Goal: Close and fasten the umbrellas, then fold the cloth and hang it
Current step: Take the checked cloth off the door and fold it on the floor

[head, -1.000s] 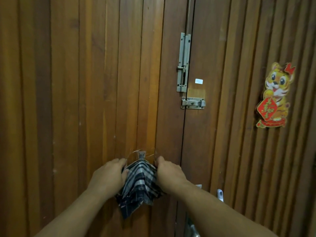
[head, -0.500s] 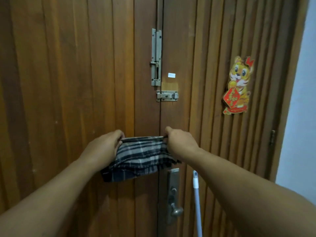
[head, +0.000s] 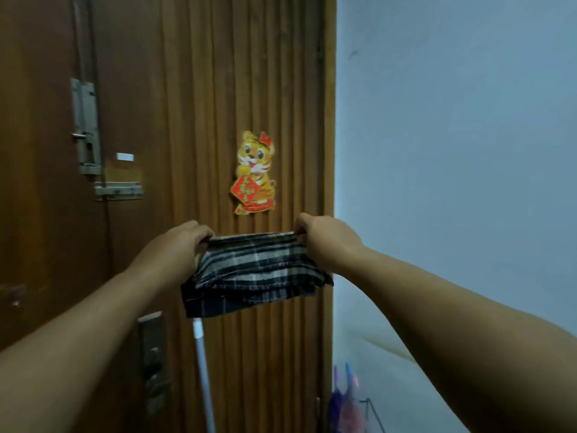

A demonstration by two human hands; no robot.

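A folded black-and-white checked cloth [head: 256,270] hangs stretched between my two hands, in front of the right wooden door leaf [head: 199,89]. My left hand [head: 178,248] grips its upper left corner with curled fingers. Its upper right corner is pinched by my right hand [head: 327,239]. The cloth's top edge runs level and its layers droop below. No umbrella is in view.
A tiger sticker [head: 254,173] is stuck on the door just above the cloth. Metal bolts [head: 86,126] and a latch [head: 118,191] sit at the left. A white pole [head: 203,370] leans by the lock plate [head: 154,364]. A pale blue wall [head: 452,151] fills the right, with coloured items [head: 346,398] low down.
The cloth has come off the hook area and been spread wide between my hands. My view and both hands have swung to the right, toward the door's edge and the wall.
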